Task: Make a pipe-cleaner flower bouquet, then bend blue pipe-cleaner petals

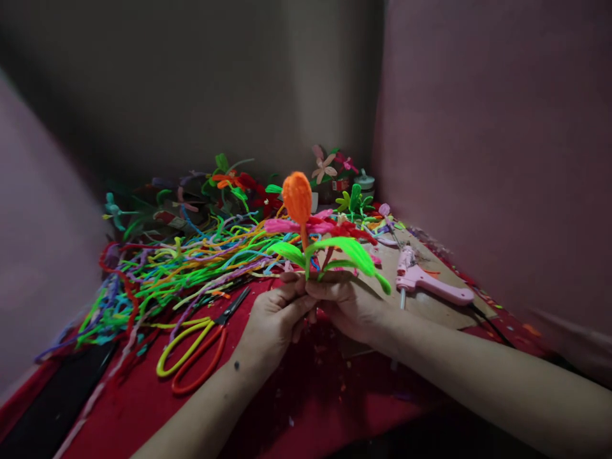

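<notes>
An orange pipe-cleaner flower (pixel 297 197) stands upright above my two hands, its rounded bud at the top. Bright green leaves (pixel 351 250) spread to both sides of its stem, the right one drooping at its tip. My left hand (pixel 282 309) pinches the base of the stem, thumb against curled fingers. Close against it, my right hand (pixel 344 303) is also closed around the stem and the leaf bases. The lower stem is mostly hidden by my fingers. Just left of my left wrist lie scissors (pixel 210 344) with yellow and red handles.
Loose coloured pipe cleaners (pixel 205 261) cover the back left of the red cloth (pixel 306 408). A pink glue gun (pixel 425 280) rests on a brown board (pixel 449 312) at the right. Finished pipe-cleaner flowers (pixel 324 167) and a lidded jar (pixel 364 182) stand behind. A dark flat object (pixel 57 395) lies front left.
</notes>
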The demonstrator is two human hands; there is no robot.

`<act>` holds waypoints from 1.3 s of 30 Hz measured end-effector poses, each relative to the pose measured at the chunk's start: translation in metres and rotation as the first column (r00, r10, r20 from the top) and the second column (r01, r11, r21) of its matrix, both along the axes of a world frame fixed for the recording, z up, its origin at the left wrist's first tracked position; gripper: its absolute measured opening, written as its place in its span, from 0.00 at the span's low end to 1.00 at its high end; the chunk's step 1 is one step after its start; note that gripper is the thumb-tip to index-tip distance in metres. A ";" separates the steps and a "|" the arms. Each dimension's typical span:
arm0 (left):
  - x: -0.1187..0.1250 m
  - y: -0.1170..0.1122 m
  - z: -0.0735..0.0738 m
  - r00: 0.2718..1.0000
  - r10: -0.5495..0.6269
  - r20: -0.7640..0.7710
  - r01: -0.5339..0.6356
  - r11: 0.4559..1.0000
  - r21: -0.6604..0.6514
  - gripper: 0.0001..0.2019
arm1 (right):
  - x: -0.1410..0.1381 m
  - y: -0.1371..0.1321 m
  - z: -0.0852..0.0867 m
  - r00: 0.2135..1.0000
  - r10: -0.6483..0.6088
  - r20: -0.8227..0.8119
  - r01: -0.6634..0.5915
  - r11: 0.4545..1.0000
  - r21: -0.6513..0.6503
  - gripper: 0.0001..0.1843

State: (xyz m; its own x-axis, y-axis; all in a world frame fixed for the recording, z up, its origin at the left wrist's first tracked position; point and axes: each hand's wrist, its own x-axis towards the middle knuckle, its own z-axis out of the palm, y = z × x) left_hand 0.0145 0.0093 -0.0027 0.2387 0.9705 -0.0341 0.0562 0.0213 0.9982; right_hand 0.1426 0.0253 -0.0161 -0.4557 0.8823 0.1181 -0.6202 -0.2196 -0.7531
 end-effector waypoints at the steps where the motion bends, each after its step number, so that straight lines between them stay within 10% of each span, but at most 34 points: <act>1: 0.001 0.000 0.001 1.000 0.020 0.019 -0.020 1.000 0.010 0.13 | 0.001 0.000 0.001 1.000 0.000 -0.002 0.000 1.000 0.023 0.11; 10: 0.003 0.015 0.019 0.972 0.151 0.182 -0.156 0.988 0.010 0.06 | 0.049 -0.012 0.015 0.972 -0.077 0.221 0.061 0.995 0.077 0.19; 17: 0.002 0.021 0.005 0.978 0.132 0.162 -0.118 0.989 -0.091 0.10 | 0.061 -0.028 0.020 0.676 -0.328 0.660 0.244 0.944 0.220 0.06; 27: 0.007 0.009 0.005 0.996 0.059 0.067 -0.057 0.998 -0.030 0.09 | 0.018 -0.018 0.020 0.696 -0.507 0.509 0.401 0.862 0.311 0.05; 39: 0.007 0.004 0.008 0.999 0.007 0.033 -0.006 0.999 -0.036 0.10 | 0.020 -0.015 0.014 0.791 -0.398 0.464 0.390 0.913 0.118 0.13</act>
